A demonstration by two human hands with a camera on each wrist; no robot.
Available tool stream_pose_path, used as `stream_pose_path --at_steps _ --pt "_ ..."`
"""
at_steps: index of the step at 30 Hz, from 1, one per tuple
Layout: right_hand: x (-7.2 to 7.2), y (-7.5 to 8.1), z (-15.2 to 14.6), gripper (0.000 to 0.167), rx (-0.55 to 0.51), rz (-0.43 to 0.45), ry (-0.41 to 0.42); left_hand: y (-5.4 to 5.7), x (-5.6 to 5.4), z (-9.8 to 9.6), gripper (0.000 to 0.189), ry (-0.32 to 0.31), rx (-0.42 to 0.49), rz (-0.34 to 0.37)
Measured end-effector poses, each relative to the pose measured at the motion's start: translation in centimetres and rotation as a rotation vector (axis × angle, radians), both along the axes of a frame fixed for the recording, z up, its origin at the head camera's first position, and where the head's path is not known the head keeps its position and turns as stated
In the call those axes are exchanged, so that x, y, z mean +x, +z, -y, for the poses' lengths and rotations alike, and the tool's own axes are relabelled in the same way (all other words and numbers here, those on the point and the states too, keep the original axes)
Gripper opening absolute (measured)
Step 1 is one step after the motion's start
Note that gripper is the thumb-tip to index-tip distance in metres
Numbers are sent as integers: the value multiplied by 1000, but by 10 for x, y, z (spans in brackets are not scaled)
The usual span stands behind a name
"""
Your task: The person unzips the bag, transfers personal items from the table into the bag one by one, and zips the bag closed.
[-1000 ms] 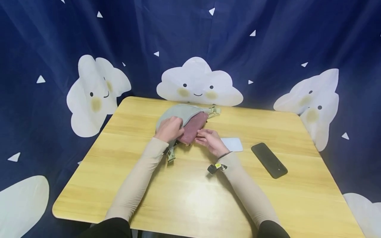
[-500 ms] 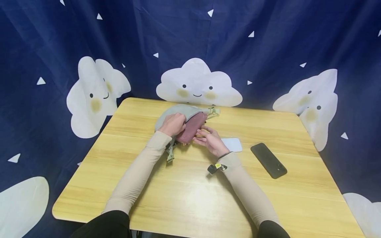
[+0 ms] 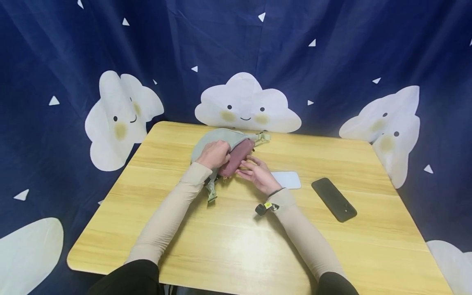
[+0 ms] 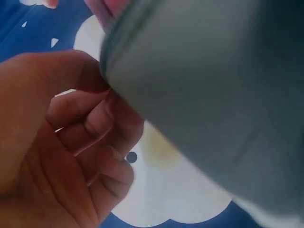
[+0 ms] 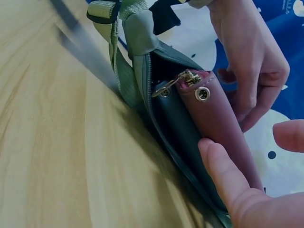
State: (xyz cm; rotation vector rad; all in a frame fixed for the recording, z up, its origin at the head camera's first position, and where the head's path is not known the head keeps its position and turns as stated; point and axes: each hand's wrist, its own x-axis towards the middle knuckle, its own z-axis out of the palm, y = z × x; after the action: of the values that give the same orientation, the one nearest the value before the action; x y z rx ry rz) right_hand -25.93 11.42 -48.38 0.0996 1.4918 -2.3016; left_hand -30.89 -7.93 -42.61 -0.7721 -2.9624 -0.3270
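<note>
A grey-green waist bag (image 3: pixel 215 137) lies near the table's back edge with its zip undone. Partly inside its mouth sits a mauve purse (image 5: pixel 216 109), with a metal ring (image 5: pixel 164 89) and rivet at its end. My left hand (image 3: pixel 214 154) pinches the bag's edge between thumb and forefinger, as the left wrist view shows up close; its fingertips lie beside the purse. My right hand (image 3: pixel 259 174) reaches in from the right. Its extended finger (image 5: pixel 221 166) touches the purse's side, and the thumb stands apart from it.
A white flat rectangular item (image 3: pixel 289 180) lies just right of my right hand. Farther right is a black phone (image 3: pixel 333 199). Buckled straps (image 3: pixel 211 191) stick out from both ends of the bag. A blue curtain (image 3: pixel 236 37) with clouds hangs behind the table (image 3: pixel 236 246).
The mauve purse has shifted slightly left, farther into the bag. My right hand has followed it leftward with fingers spread more. My left hand has moved a little right along the bag's edge.
</note>
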Motion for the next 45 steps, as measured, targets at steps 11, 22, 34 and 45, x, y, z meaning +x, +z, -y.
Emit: stream_pose_path --at_steps 11,22,34,45 --pt "1 4 -6 66 -24 6 21 21 -24 -13 22 -29 -173 -34" --pt "4 3 -5 72 -25 -13 54 14 -53 -49 17 -29 -283 5" --pt "2 2 -7 77 -25 -13 60 11 -59 -57 16 -67 -233 -3" --pt "6 4 -5 77 -56 -18 78 13 -48 -58 14 -156 -187 -52"
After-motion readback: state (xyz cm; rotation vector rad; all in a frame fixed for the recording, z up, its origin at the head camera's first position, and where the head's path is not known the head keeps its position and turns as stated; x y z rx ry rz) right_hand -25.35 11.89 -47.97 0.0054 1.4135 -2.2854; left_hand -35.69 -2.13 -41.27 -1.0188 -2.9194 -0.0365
